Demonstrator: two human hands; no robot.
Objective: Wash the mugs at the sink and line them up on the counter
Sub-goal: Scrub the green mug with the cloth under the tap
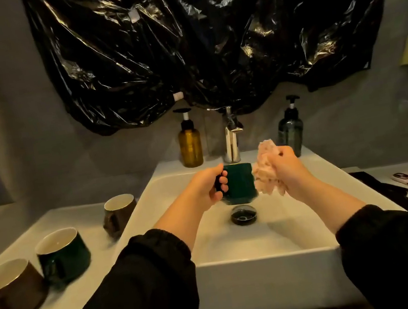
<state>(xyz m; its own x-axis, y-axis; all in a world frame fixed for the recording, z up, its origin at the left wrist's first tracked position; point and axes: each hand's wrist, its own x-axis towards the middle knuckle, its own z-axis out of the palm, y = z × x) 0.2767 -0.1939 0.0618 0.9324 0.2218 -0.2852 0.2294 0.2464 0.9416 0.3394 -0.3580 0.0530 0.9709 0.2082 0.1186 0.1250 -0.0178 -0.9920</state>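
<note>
Black sleeves [144,285], left fingers [222,182] through green mug [240,184] handle (over sink [242,263])

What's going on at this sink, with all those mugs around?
A person is washing mugs. The left hand holds a dark green mug by its handle over the sink, and the right hand presses a pink sponge against its side. Three more mugs stand on the counter to the left: a brown mug, a green mug and another brown mug nearest the camera.
</note>
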